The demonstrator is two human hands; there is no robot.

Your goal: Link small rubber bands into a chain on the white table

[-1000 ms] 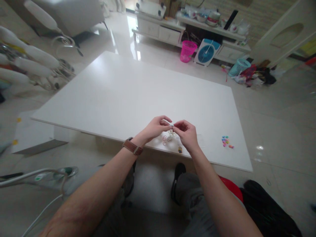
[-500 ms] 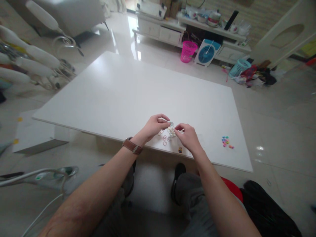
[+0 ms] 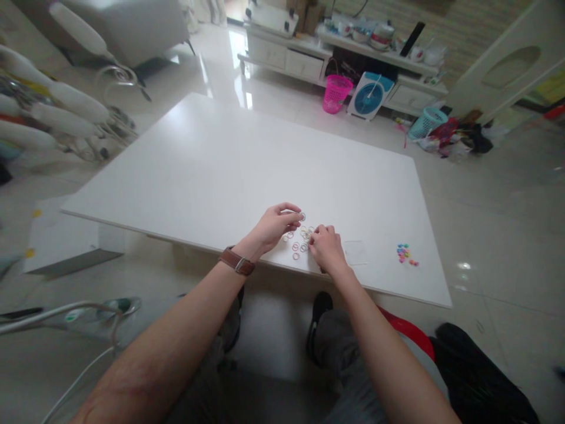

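My left hand hovers over the white table with thumb and fingertips pinched on a few thin greyish rings that look like rubber bands. Below and to its right lies a loose pile of pale yellow rings. Several reddish rings lie on the near side of that pile. At the pile's right edge, my right hand reaches down with its fingers drawn together. Whatever is between those fingertips is hidden.
On the white table, a clear flat square piece lies right of my right hand. Small colourful pieces are clustered farther right. Beyond the table stand a pink basket and a blue-and-white fan. A red stool is beside my leg.
My right hand has turned over and come down at the pile's right edge, covering the small yellow-and-dark piece near the table edge. My left hand has shifted slightly left, keeping its rings.
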